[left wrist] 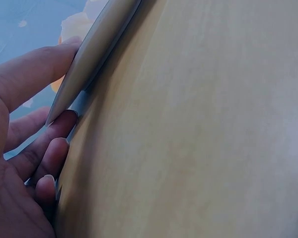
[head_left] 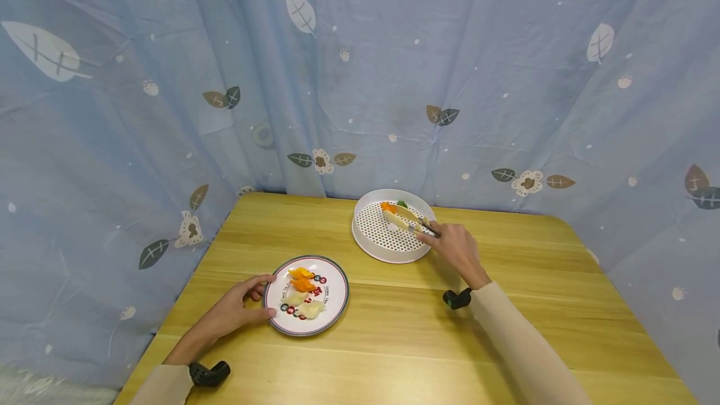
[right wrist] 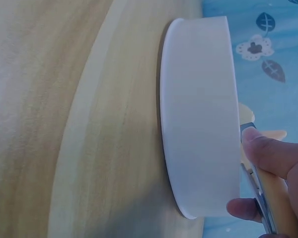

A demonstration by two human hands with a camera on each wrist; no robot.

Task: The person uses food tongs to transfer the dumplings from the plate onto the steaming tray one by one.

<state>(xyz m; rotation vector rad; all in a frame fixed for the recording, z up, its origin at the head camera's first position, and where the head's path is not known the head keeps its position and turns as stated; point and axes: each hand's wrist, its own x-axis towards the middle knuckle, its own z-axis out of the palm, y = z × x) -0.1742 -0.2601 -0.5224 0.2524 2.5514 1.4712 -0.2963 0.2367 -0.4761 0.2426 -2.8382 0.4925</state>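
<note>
My left hand (head_left: 239,305) holds the left rim of a white plate (head_left: 333,292) with a dark coloured edge; thumb and fingers sit on either side of the rim in the left wrist view. On the plate lie two orange dumpling-like pieces (head_left: 302,284) and two pale ones (head_left: 311,310). My right hand (head_left: 457,247) grips tongs (head_left: 409,213) with broad pale tips, reaching over the right wall of a round white steamer basket (head_left: 388,254). Near the tips, an orange piece (head_left: 387,207) and a green piece (head_left: 402,204) lie on the perforated bottom.
Both plate and basket stand on a wooden table (head_left: 394,355). The basket is near the back edge, right of and behind the plate. A blue patterned curtain (head_left: 360,80) hangs behind and along the sides. Each wrist wears a black device (head_left: 209,374).
</note>
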